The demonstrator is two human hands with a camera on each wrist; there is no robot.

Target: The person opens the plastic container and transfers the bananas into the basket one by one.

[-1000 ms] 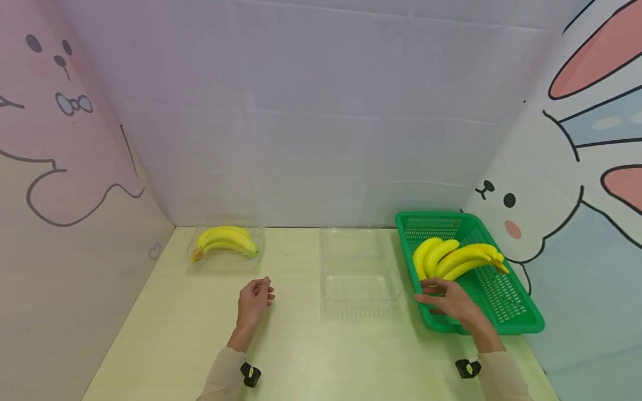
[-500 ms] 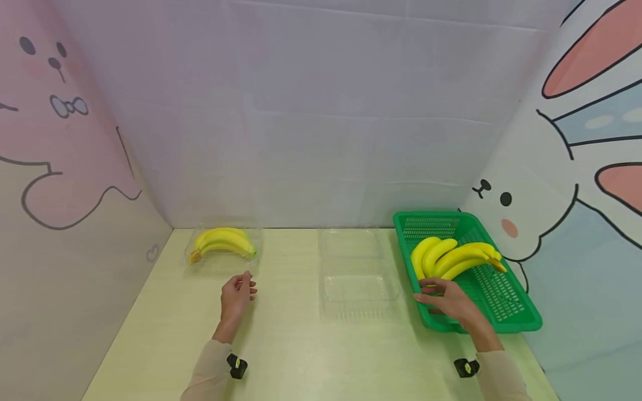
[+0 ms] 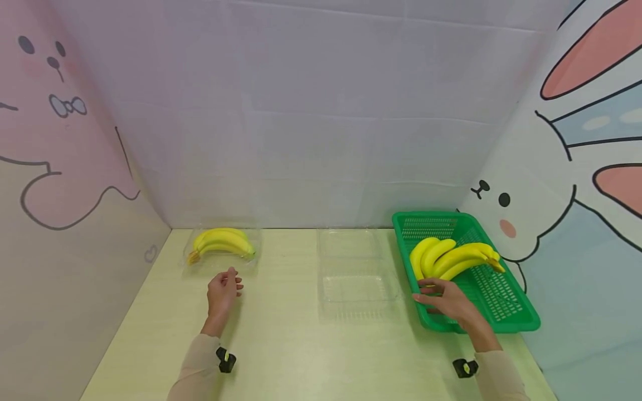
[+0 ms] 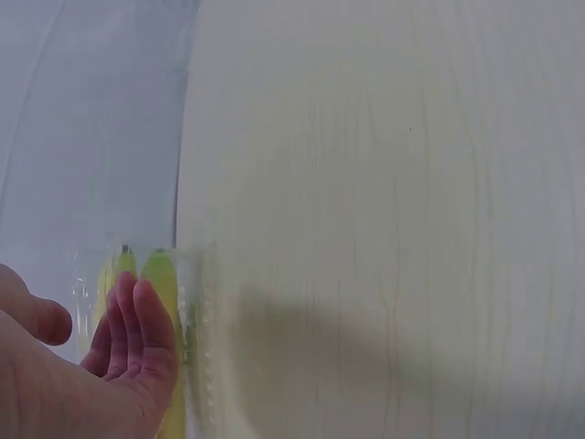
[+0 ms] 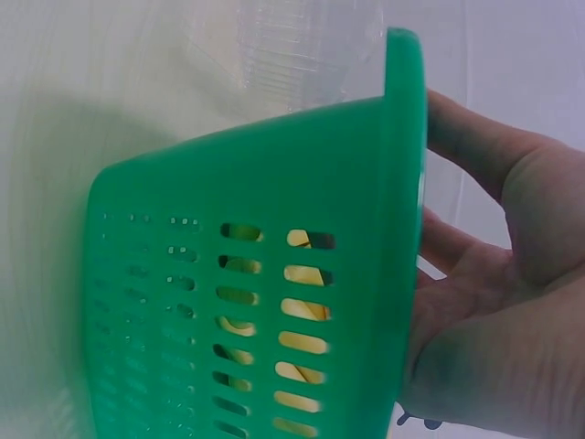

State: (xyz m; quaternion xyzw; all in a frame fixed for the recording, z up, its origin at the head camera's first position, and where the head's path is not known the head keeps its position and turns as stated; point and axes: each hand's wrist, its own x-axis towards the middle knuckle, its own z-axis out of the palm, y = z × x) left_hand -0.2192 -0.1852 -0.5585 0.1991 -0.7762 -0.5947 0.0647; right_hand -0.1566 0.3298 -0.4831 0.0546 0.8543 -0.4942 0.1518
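A bunch of bananas (image 3: 223, 241) lies in a clear plastic tray at the back left. My left hand (image 3: 222, 295) is over the table just in front of it, fingers loosely bent and holding nothing. In the left wrist view its thumb stands apart from the fingers (image 4: 151, 334), which overlap the bananas. More bananas (image 3: 461, 260) lie in the green plastic basket (image 3: 531, 312) on the right. My right hand (image 3: 446, 303) is at the basket's near left corner, fingers spread and gently curved over the rim, beside the bananas. The rim partly hides these fingers in the right wrist view.
A clear plastic clamshell box (image 3: 358, 287) lies opened out in the middle of the table (image 3: 301, 351), left of the basket. A white cloth backdrop (image 3: 301, 139) rises along the table's back edge, with rabbit-printed panels at both sides.
My left hand has moved left and slightly away from me, toward the bananas in the clear tray. The right hand stays at the basket's corner.
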